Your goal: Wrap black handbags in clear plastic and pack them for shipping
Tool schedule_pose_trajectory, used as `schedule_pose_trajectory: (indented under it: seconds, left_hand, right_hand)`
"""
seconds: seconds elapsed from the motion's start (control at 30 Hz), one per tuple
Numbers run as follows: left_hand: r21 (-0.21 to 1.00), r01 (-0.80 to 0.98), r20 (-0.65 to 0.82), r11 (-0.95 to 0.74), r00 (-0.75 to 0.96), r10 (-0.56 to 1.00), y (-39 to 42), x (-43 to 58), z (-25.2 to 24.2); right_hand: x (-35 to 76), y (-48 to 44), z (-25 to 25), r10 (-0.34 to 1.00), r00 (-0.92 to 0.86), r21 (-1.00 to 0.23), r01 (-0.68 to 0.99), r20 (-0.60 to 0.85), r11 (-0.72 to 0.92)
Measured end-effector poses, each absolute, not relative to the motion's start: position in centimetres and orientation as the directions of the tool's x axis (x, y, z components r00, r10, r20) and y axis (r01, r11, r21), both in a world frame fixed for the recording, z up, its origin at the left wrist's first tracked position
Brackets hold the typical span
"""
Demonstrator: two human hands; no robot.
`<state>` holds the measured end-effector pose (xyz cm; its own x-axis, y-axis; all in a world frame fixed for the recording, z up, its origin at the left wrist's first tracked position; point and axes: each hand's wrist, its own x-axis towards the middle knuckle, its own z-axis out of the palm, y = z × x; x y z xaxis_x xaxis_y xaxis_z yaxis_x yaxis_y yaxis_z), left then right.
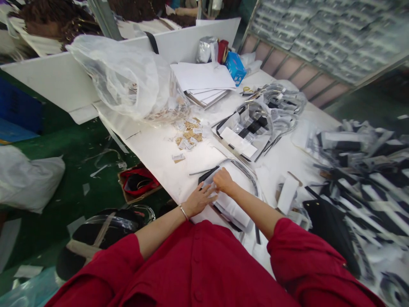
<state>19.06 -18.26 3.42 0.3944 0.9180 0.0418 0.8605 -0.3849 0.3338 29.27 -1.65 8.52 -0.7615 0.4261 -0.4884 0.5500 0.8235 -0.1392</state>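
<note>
Work bag: the wrapped black-and-white bag (231, 209) lies at the table's near edge, right in front of you, under both hands.
Left hand: yours (200, 200) is on the bag's near left part, fingers spread apart.
Right hand: yours (223, 181) is just beside the left, fingers curled together; can't tell if they're clamped on anything.
Handle: the wrapped loop (251, 170) arcs up behind your right forearm, partly hidden by it.
Tags: loose heap of tags (190, 133) on the table (153, 147) beyond your hands, with a single tag (178, 158) nearer you.
Second bag: another bag (243, 138) lies just past yours, paper on top; wrapped handles (286, 102) crowd its far right side.
Far side: big clear plastic bag (128, 81) slumped against the white partition (179, 40), stack of paper (204, 79) beside it, then a blue box (235, 68). Scissors (247, 90) near that box.
Right side: a big jumbled pile (367, 147) blocks that end; a black panel (329, 232) sits at its near edge, close to your right sleeve.
Floor, left: carton (140, 196) with red stuff inside, wrapped black bundle (96, 234), white sack (28, 179).
</note>
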Motion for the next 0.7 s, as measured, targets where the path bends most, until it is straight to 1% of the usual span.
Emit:
schedule_pose_trajectory:
  seconds: [0.1,0.17,0.2,0.27,0.33,0.43,0.5,0.6,0.7]
  left_hand:
    - [0.33,0.862,0.017,-0.385,0.403,0.915,-18.2,19.0,3.6]
    - [0.32,0.864,0.005,-0.388,0.408,0.913,-18.2,18.9,3.6]
    - [0.315,0.865,0.004,-0.39,0.41,0.912,-18.2,18.9,3.5]
    - [0.308,0.865,0.013,-0.397,0.413,0.911,-18.3,18.9,3.5]
    - [0.31,0.862,0.023,-0.4,0.414,0.91,-18.3,18.9,3.4]
    - [0.313,0.862,0.024,-0.398,0.412,0.911,-18.3,18.8,3.4]
    - [0.314,0.863,0.017,-0.396,0.412,0.911,-18.3,18.8,3.3]
    - [0.327,0.86,0.01,-0.391,0.41,0.912,-18.3,18.7,3.1]
    - [0.362,0.852,-0.006,-0.379,0.409,0.913,-18.0,18.6,3.3]
  right_hand:
    - [30.9,0.3,9.8,0.464,-0.78,-0.029,0.523,-0.419,0.852]
    - [32.4,1.2,10.3,0.58,-0.743,0.027,0.607,-0.333,0.794]
    - [33.2,1.3,10.2,0.655,-0.701,0.03,0.676,-0.283,0.737]
    - [34.5,0.6,9.3,0.762,-0.618,-0.004,0.777,-0.194,0.629]
    - [35.4,-0.7,7.7,0.806,-0.566,-0.046,0.822,-0.171,0.567]
    - [36.3,-2.6,5.4,0.874,-0.456,-0.057,0.89,-0.167,0.453]
    - [36.8,-3.0,4.7,0.914,-0.397,-0.084,0.917,-0.088,0.39]
    - [38.4,-2.9,5.5,0.943,-0.329,-0.174,0.926,0.054,0.334]
    - [40.9,-4.2,7.6,0.971,-0.216,-0.292,0.927,0.099,0.236]
